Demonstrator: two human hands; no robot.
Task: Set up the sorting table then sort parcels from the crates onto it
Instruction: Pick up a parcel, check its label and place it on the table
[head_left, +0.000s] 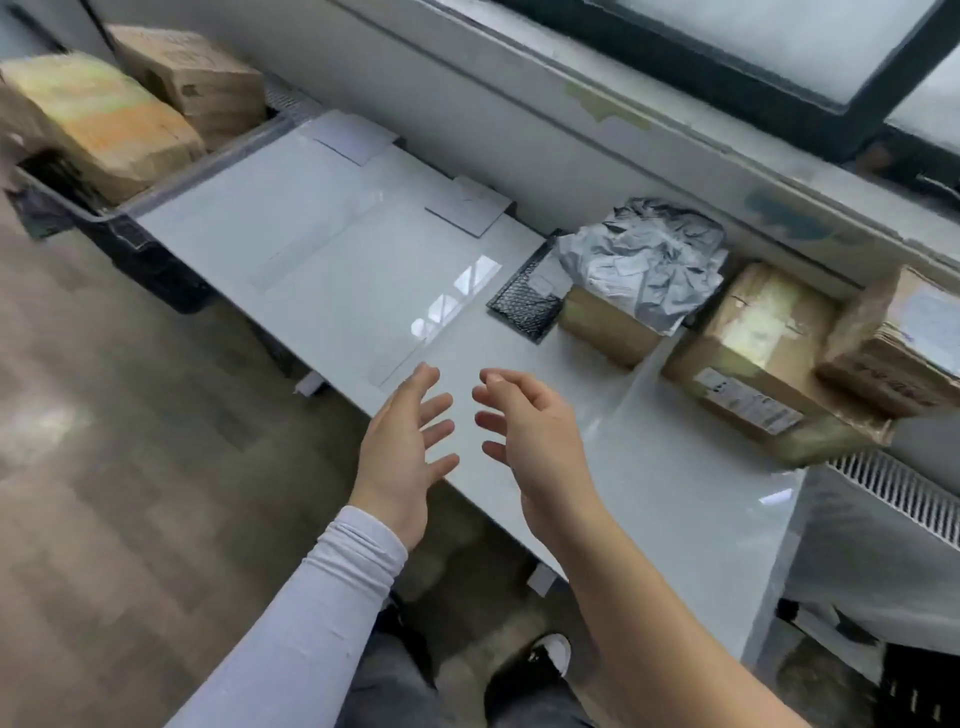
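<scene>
A glossy white sorting table (291, 228) runs along the wall under a window. On its right part lie a crumpled grey poly bag (649, 254) atop a brown box (602, 327), a black bubble mailer (524, 301), a taped cardboard box (748, 358) and another worn box (898, 338). At the far left a dark crate (104, 218) holds two brown parcels (104, 119). My left hand (405, 441) and my right hand (530, 431) hover side by side over the table's near edge, fingers spread and relaxed, holding nothing.
Two white label cards (353, 137) (470, 205) lie at the table's back edge. A white radiator grille (898, 493) sits low at the right. The wooden floor (104, 441) spreads out to the left. My shoe (550, 654) is below the table edge.
</scene>
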